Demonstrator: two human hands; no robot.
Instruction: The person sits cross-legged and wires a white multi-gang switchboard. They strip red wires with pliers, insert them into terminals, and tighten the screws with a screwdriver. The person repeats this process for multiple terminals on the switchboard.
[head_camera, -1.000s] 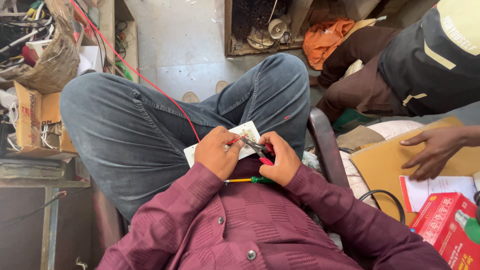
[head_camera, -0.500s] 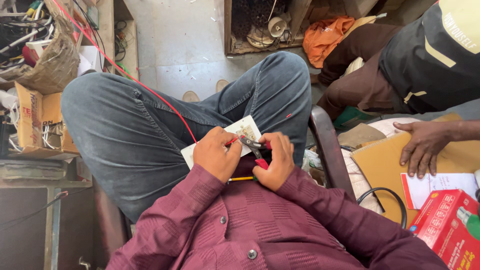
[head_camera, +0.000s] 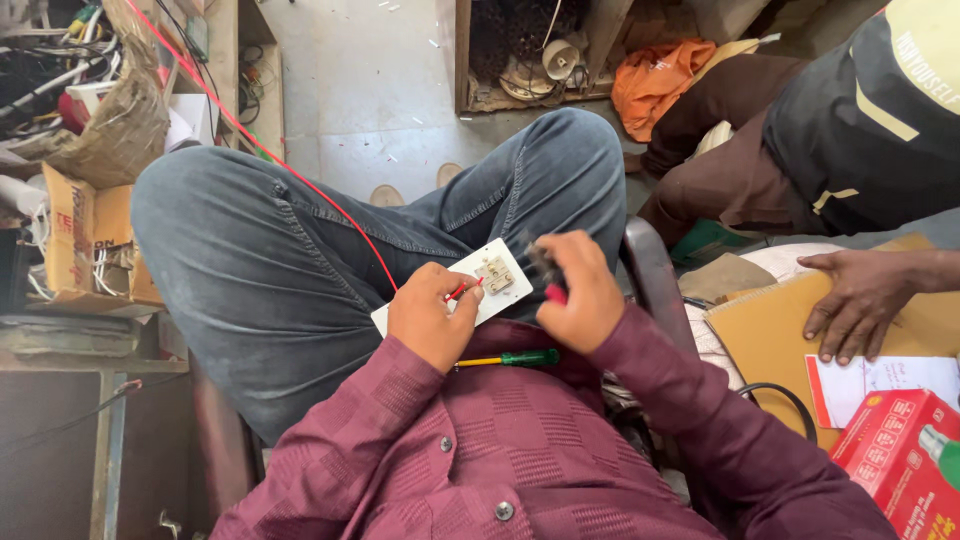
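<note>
Wiring step, looks like: red wire (head_camera: 462, 291) is pinched by left hand (head_camera: 428, 315) at switch plate (head_camera: 478, 283); pliers (head_camera: 547, 270) are clenched in right hand (head_camera: 578, 293), so trimming probably needs steadiness.

Even, soft daylight fills the view, brightest on the pale concrete floor (head_camera: 390, 100) at the top, which looks slightly washed out. No hard shadows fall anywhere; only faint, diffuse shade sits under the crossed jeans-clad leg (head_camera: 300, 260) and in the dark recess at lower left. The white switch plate (head_camera: 480, 285) reads bright but keeps its detail, without glare. The right hand (head_camera: 575, 295) is smeared by motion blur, and the dark tool in its fingers is indistinct. The maroon shirt (head_camera: 520, 440) nearest the lens is sharp enough to show its weave. Wide-angle stretch bends the edges, most of all the clutter at the left.
</note>
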